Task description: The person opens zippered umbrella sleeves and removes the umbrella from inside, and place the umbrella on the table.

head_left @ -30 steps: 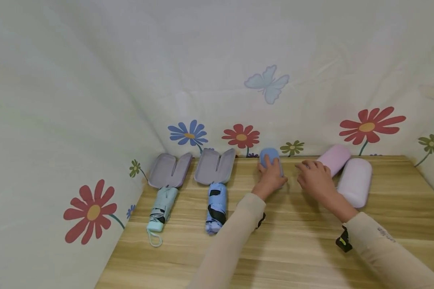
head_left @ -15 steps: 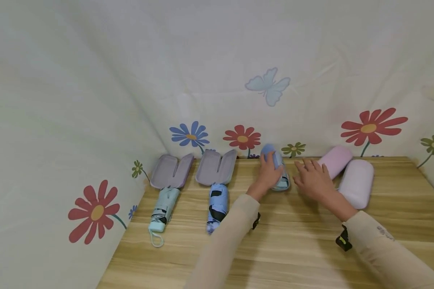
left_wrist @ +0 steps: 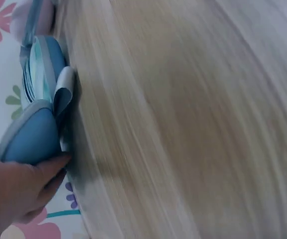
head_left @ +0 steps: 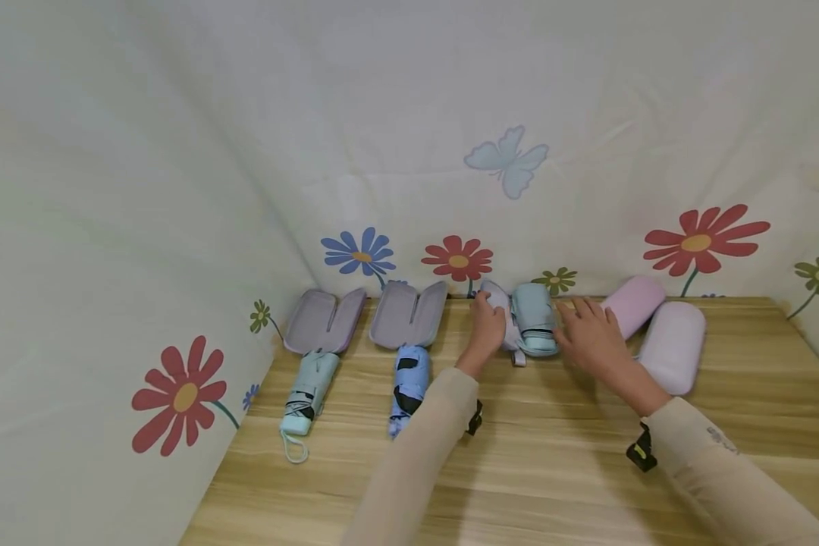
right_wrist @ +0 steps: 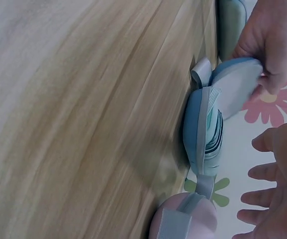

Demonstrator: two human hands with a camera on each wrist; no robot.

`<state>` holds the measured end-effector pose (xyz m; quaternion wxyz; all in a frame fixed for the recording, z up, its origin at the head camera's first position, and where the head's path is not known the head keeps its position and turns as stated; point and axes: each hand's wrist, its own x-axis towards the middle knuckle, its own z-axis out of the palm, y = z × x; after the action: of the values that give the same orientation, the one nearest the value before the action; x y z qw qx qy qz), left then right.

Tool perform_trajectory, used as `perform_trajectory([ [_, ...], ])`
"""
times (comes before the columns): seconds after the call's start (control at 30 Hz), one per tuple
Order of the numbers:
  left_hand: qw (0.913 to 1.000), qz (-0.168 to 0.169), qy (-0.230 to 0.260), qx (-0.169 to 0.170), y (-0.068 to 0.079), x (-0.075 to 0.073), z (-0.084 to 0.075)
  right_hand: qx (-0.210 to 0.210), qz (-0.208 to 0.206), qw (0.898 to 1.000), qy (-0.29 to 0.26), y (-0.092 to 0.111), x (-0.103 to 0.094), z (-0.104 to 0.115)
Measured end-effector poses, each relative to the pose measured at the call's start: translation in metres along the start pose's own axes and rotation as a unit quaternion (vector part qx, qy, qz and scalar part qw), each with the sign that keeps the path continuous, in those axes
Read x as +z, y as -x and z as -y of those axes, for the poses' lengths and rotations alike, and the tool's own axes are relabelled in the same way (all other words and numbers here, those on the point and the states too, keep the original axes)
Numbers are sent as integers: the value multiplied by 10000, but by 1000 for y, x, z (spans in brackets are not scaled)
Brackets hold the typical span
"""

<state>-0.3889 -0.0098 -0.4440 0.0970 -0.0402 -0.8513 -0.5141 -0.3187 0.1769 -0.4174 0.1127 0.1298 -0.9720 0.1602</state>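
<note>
In the head view, a small blue zip case [right_wrist: 193,124] lies unfolded near the table's back edge, with a folded mint-green umbrella [head_left: 534,307] in its right half. My left hand [head_left: 486,327] pinches the case's left half, the lid [left_wrist: 34,134], between thumb and fingers and holds it swung out to the left. The lid's pale grey lining faces toward the umbrella. My right hand [head_left: 595,337] hovers just right of the umbrella, fingers spread and slightly bent, holding nothing. A grey loop tab [right_wrist: 202,72] sticks out at the case's near end.
Two opened grey-lined cases, one far left [head_left: 307,326] and one beside it [head_left: 397,322], lie along the back. Before them lie a mint umbrella [head_left: 310,387] and a blue umbrella [head_left: 411,379]. Closed pink [head_left: 633,305] and pale lilac [head_left: 674,345] cases lie right. A flowered cloth [head_left: 382,174] hangs behind.
The blue case was closed under my left hand; its lid has swung open leftward with that hand, uncovering the mint umbrella. My right hand has stayed nearly in place.
</note>
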Motion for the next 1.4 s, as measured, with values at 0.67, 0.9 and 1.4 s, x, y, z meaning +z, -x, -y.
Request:
perform_trajectory([
  [0.67, 8009, 2108, -5524, 949, -2, -11, 24, -547, -516, 9972, -59, -14, 4, 17],
  [0.9, 8037, 2159, -5510, 619, -5, -4, 25, -716, -495, 9962, -58, -22, 6, 20],
  [1.4, 8207, 2409, -5175, 269, -5, 7, 51, 198, 530, 9974, -441, -54, 22, 33],
])
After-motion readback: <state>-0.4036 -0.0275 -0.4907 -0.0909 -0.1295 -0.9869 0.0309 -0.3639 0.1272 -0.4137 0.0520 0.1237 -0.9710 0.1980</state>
